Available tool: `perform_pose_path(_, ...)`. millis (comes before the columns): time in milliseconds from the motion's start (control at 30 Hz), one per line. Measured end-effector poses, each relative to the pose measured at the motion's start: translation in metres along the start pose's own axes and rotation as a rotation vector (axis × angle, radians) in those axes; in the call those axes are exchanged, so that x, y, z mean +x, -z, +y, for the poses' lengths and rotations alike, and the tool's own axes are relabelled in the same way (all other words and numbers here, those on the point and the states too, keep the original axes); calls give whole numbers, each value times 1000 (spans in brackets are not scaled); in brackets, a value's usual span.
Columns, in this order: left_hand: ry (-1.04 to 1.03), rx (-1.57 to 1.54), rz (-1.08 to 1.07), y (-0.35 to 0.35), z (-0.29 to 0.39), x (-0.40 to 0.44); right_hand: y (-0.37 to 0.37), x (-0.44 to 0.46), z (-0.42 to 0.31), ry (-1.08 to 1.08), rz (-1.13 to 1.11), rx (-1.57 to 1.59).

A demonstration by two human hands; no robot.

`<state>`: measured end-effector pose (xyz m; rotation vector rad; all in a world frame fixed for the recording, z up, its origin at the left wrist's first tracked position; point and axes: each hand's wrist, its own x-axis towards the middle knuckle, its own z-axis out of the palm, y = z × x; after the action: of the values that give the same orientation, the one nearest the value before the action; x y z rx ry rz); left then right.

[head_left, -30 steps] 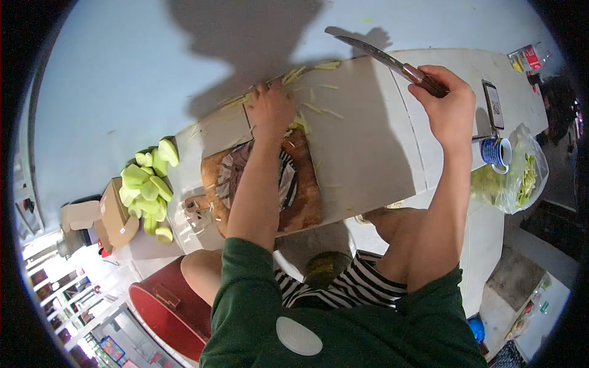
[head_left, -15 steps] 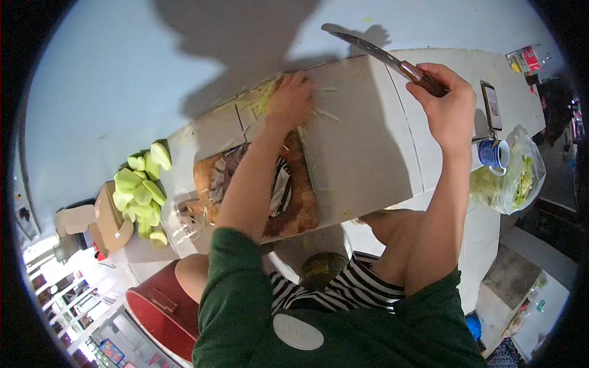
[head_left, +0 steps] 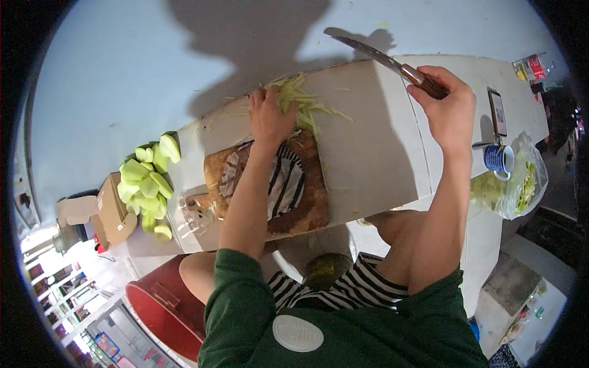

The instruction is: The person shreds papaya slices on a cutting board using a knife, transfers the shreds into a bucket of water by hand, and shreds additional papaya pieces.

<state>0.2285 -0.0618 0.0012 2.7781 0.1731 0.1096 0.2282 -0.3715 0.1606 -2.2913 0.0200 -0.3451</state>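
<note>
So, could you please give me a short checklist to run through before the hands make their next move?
1. Knife gripped in the right hand: ok.
2. Knife clear of the left hand: ok.
3. Green strips all in one pile: not ok, some lie apart.
4. Left hand's grip on the strips: cannot tell.
5. Cutting board fully in view: not ok, left forearm covers part.
6. Large green pieces off the board: ok.

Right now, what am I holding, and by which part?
Your right hand holds a knife by its handle. Your left hand is at the green strips; any grip is unclear.
</note>
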Motion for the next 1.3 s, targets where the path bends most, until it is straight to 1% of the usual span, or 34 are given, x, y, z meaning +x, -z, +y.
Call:
perform_pose_path(67,-37,-161,120,-5,5,13,0,0,-1,15,7,-6)
perform_pose_path(100,-33,-163,117,-10,9,16,0,-1,-1,34,7,-5)
perform_pose_path(133,-18,-94,92,-14,17,19,1,-2,-3,36,5,-3)
perform_pose_path(167,-6,-22,67,-17,23,22,2,-2,-5,-8,-27,-30)
perform_pose_path(200,-6,-18,70,-19,26,18,3,-2,-6,-53,-60,-57)
perform_pose_path(267,-74,75,31,-21,31,8,5,-1,-7,-65,-47,-29)
perform_pose_path(333,-70,83,13,-14,34,10,6,1,-3,-86,-33,-10)
perform_pose_path(400,-70,86,-17,-17,34,15,7,2,3,53,39,4)
perform_pose_path(467,-237,-98,28,-24,30,27,7,0,3,28,13,1)
perform_pose_path(500,-238,-96,30,-26,33,28,7,1,2,10,-6,4)
perform_pose_path(567,-144,57,-125,-31,42,29,6,-1,0,-10,-10,14)
perform_pose_path(600,-144,57,-124,-25,45,29,6,-2,0,-28,-17,21)
perform_pose_path(667,-142,104,-387,-13,50,26,9,-1,-4,-30,-21,3)
perform_pose_path(767,-157,146,-399,14,43,16,12,1,-5,-21,-24,-28)
perform_pose_path(867,-111,157,-380,11,14,22,13,-1,-2,-20,-25,-49)
perform_pose_path(900,-107,157,-377,10,14,22,11,-1,-2,-31,-26,-48)
perform_pose_path(967,-101,201,-472,3,21,24,9,0,-1,-27,-17,-35)
perform_pose_path(1100,-81,196,-457,-17,44,13,4,-1,2,6,7,5)
perform_pose_path(1167,-55,151,-382,3,68,3,3,-1,-1,3,-6,-3)
perform_pose_path(1200,-53,149,-383,1,67,2,2,-1,-2,-4,-15,-11)
perform_pose_path(1267,-122,108,-285,-2,65,0,2,-1,-1,4,-19,-11)
perform_pose_path(1300,-120,109,-285,-9,60,2,2,-1,-2,13,-18,-11)
